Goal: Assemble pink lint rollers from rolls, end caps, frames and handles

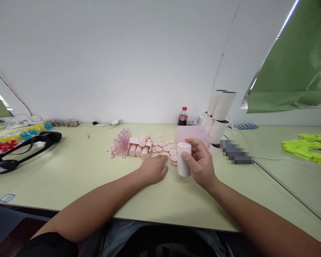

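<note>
My right hand [202, 164] is closed around a white cylindrical tube [184, 162], held upright above the table. A pale pink disc sits in its top end. My left hand [153, 169] lies low on the table, thumb apart and fingers reaching to the edge of a loose spread of pink discs [164, 147]. Its fingertips are partly hidden, but no held thing shows. To the left of the discs is a group of pink cylinders with a pink holder-like piece [139, 146]. Clear pinkish bottles [122, 142] stand beside it.
White tubes [219, 130] are stacked at the right, beside a translucent pink bag-like thing [188, 134]. A cola bottle [183, 116] stands by the wall. Black headgear [40, 139] lies left; neon-yellow pieces [307, 150] lie right. A cable [289, 189] crosses the table.
</note>
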A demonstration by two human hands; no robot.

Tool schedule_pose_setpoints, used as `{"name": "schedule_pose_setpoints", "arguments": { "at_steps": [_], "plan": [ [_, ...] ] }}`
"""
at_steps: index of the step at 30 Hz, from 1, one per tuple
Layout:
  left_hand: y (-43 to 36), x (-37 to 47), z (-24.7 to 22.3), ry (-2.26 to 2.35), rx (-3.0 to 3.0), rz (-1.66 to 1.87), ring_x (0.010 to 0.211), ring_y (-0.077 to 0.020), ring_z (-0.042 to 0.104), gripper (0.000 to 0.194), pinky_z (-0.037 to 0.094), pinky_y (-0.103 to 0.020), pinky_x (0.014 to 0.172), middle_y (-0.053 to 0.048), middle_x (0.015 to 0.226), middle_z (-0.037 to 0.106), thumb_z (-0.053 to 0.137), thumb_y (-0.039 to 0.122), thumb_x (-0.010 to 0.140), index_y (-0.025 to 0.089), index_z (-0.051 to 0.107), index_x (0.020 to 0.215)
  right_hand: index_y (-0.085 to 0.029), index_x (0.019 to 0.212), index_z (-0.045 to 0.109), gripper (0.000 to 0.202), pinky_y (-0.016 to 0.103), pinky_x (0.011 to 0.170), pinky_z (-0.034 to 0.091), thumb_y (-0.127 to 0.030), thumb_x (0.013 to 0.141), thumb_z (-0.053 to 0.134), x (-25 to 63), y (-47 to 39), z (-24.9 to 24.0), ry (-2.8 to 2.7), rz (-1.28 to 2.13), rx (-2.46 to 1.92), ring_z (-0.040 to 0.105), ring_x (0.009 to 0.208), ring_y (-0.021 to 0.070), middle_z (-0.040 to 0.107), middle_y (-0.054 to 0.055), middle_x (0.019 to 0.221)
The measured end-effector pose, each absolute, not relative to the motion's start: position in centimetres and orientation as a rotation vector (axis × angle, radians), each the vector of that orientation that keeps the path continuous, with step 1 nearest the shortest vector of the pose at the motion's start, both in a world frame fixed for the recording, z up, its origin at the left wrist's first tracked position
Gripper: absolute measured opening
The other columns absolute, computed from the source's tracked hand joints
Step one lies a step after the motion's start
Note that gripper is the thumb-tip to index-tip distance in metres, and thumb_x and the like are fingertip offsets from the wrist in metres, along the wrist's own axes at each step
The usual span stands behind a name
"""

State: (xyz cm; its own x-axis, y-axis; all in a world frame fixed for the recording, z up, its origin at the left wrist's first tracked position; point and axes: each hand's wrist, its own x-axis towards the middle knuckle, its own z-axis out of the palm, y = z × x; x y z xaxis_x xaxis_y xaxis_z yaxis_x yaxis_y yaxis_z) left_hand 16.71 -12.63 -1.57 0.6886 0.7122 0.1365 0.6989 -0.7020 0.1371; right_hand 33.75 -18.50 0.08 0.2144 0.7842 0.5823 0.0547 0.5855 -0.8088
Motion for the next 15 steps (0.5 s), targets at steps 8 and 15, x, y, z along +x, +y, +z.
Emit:
{"name": "schedule_pose_setpoints", "arguments": {
  "at_steps": [8, 15],
  "plan": [
    [-13.34, 16.25, -1.61, 1.179, 2.918, 0.279, 0.074, -0.0247, 0.066, 0.029, 0.045, -0.035, 0.061, -0.008, 0.088, 0.070, 0.033, 0.028, 0.097, 0.019, 0.061, 0.099, -0.024, 0.112, 0.056, 0.035, 0.028, 0.065, 0.051, -0.033, 0.082, 0.071, 33.75, -18.36, -0.22, -1.298, 0.631, -0.840, 0.061, 0.077, 0.0165, 0.064, 0.003, 0.090],
    [-12.99, 16.61, -2.05, 1.264, 2.823, 0.429, 0.106, -0.0296, 0.064, 0.054, 0.052, -0.039, 0.076, -0.013, 0.134, 0.057, 0.047, 0.041, 0.092, 0.018, 0.044, 0.141, -0.024, 0.112, 0.056, 0.034, 0.033, 0.073, 0.053, -0.035, 0.083, 0.071, 33.71, -18.42, -0.36, -1.310, 0.696, -0.822, 0.060, 0.079, 0.0170, 0.064, 0.004, 0.094]
  ]
}}
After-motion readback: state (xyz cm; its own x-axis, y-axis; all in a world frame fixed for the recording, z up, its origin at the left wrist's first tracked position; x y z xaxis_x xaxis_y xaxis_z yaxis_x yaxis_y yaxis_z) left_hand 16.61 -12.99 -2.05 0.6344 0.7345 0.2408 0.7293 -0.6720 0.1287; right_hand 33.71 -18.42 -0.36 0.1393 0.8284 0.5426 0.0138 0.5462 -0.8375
